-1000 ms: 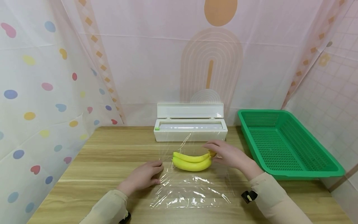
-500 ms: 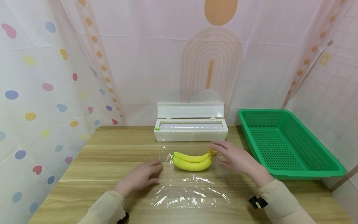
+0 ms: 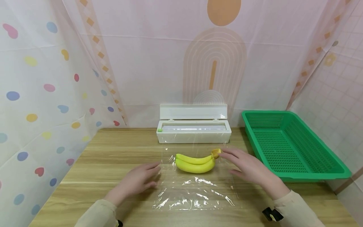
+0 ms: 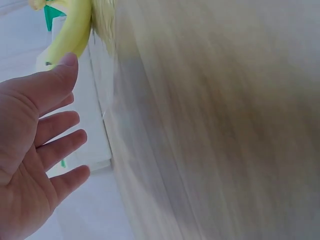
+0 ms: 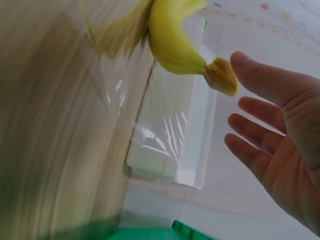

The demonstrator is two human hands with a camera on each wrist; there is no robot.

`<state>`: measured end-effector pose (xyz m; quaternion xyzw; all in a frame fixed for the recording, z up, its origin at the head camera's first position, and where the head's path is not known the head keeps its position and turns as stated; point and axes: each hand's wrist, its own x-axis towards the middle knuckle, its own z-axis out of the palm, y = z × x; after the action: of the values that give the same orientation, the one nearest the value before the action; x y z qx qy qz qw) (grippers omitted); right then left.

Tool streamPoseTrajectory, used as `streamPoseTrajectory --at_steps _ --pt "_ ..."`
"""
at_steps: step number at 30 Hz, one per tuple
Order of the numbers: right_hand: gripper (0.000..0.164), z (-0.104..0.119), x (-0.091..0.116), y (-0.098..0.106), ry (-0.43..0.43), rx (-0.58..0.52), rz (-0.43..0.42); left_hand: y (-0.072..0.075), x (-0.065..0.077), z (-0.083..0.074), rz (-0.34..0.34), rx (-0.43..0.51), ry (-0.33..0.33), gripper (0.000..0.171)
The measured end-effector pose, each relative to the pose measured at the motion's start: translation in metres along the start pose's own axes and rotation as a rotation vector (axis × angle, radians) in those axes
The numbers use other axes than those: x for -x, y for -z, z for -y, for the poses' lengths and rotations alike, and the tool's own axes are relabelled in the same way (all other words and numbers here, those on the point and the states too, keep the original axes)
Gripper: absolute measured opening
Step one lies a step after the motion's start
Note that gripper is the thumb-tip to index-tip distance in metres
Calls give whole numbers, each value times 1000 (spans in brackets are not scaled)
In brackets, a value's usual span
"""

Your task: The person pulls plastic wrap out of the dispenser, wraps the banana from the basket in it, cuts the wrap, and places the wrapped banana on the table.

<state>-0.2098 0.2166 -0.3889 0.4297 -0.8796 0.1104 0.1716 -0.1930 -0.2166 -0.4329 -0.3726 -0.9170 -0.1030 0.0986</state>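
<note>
Two joined yellow bananas (image 3: 195, 165) lie on a sheet of clear cling film (image 3: 195, 192) spread over the wooden table. The film runs back to a white dispenser box (image 3: 194, 137) with its lid raised. To the left of the bananas, my left hand (image 3: 136, 179) hovers with relaxed fingers and holds nothing. My right hand (image 3: 249, 165) is near the brown stem end (image 5: 221, 76), its fingers loosely spread and holding nothing. In the right wrist view the thumb is close to the stem; whether it touches is hard to tell.
A green plastic basket (image 3: 286, 151) stands at the right of the table (image 3: 113, 151). Patterned curtains (image 3: 141, 69) hang behind the table and along both sides.
My right hand has drawn back to the right from the bananas' stem. My left hand has shifted slightly left, away from the film. The bananas have stayed in place.
</note>
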Motion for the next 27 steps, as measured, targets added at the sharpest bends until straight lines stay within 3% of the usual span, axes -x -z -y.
streamPoseTrajectory --at_steps 5,12,21,27 --pt "72 1 9 4 11 21 -11 3 8 -1 -53 -34 -15 57" --pt "72 1 21 7 21 29 -28 8 16 -8 -93 -81 14 55" --pt "71 3 35 11 47 39 -73 10 27 -16 -202 -172 -93 55" --pt "67 2 45 13 94 62 -125 9 32 -23 -232 -186 -137 58"
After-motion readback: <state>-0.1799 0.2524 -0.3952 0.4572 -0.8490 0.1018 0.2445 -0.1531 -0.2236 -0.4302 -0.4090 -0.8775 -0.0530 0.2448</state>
